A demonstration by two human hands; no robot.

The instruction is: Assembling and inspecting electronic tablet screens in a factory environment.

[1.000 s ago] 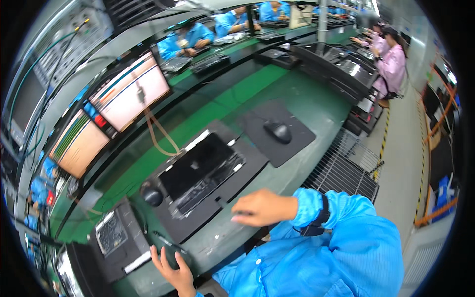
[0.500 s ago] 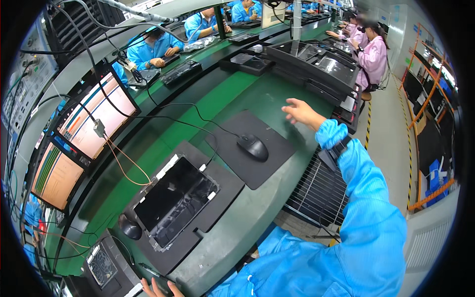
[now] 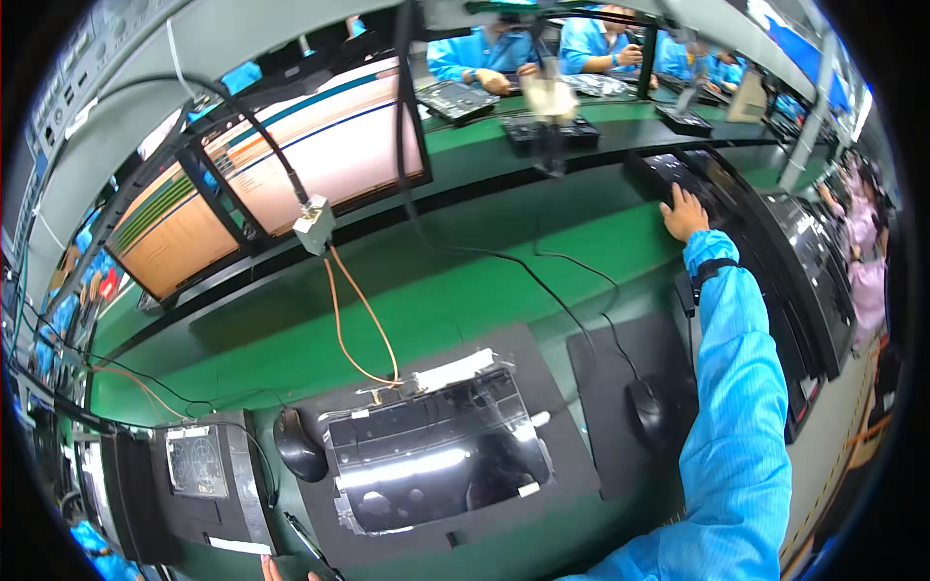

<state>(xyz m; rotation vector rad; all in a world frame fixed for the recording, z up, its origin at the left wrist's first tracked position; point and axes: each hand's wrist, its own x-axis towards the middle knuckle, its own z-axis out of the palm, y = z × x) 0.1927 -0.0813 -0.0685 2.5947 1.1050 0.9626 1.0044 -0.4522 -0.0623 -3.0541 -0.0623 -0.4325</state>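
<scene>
My right hand (image 3: 686,215) reaches far right, its fingers spread at the near edge of a black tray (image 3: 647,172); whether they touch it I cannot tell. Only fingertips of my left hand (image 3: 274,569) show at the lower edge, apart, beside a black pen (image 3: 308,540). Between my hands, a glossy black display panel (image 3: 436,465) with white tape tabs lies on a dark mat (image 3: 572,484). Orange leads run to its top edge from a grey connector box (image 3: 315,225). A black mouse (image 3: 299,447) sits left of the panel, another mouse (image 3: 645,407) right of it.
Stacked black trays (image 3: 790,261) stand to the right, past my sleeve. Two monitors (image 3: 320,155) stand at the back left. A dark fixture with a clear plate (image 3: 197,463) lies at lower left. Loose cables (image 3: 494,254) cross the green bench. Across it, people in blue work.
My view has swung toward the left and the bench. My right hand has moved forward from above the bench beside the mouse pad to the black tray. My left hand stays near the pen.
</scene>
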